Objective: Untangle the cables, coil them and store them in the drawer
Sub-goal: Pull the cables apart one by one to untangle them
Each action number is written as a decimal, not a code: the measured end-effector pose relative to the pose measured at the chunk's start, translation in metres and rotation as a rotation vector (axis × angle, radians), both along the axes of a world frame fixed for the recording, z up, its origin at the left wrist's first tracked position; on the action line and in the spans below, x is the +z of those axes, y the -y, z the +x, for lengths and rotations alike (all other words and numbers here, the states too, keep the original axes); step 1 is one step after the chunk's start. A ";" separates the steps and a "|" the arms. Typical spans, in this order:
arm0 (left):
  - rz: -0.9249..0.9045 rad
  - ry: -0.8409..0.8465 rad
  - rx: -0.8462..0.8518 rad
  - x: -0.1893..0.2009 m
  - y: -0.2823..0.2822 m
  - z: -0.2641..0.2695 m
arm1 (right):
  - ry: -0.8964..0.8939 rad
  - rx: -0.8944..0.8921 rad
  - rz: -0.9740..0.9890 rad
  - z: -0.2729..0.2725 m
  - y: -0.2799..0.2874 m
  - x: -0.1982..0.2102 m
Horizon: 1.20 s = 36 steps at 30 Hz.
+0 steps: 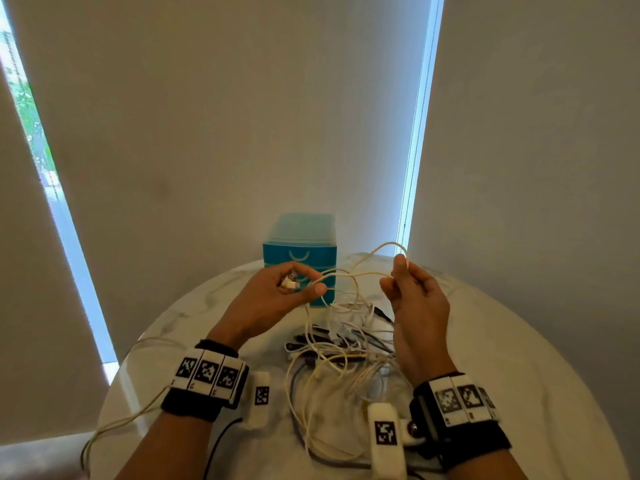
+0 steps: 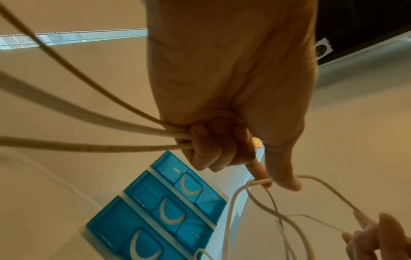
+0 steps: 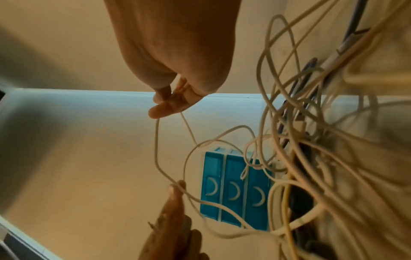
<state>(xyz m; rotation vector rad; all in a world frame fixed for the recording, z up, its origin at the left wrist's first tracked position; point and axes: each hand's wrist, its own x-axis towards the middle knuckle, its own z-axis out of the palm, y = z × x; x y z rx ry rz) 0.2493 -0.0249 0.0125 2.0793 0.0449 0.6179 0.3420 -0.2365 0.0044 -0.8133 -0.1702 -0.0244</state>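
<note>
One thin cream cable [image 1: 349, 273] is stretched in loose loops between both hands, raised above a round white table [image 1: 519, 341]. The left hand [image 1: 273, 299] curls its fingers round several turns of this cable, with a white plug [image 1: 290, 283] showing in the palm, and its thumb and forefinger pinch the strand where it leaves the hand. The right hand [image 1: 415, 303], to the right and at about the same height, pinches a loop of the same cable between thumb and forefinger; the loop arches up over its fingertips. Below the hands, on the near middle of the table, lies a tangled heap of cables [image 1: 346, 358], cream and dark ones mixed. At the far edge of the table, behind the left hand, stands a blue drawer unit [image 1: 304, 244] with three drawers, all closed. Behind the table hang pale blinds [image 1: 242, 116].
</note>
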 end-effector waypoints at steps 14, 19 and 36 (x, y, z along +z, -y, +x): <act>0.156 -0.128 0.035 -0.021 -0.016 0.015 | -0.008 0.474 0.254 0.002 0.013 0.012; -0.244 -0.053 -0.089 -0.005 -0.012 0.008 | 0.049 0.497 0.023 0.000 0.009 0.007; -0.177 0.091 0.024 -0.001 0.002 0.003 | 0.182 0.395 -0.671 -0.009 -0.010 -0.013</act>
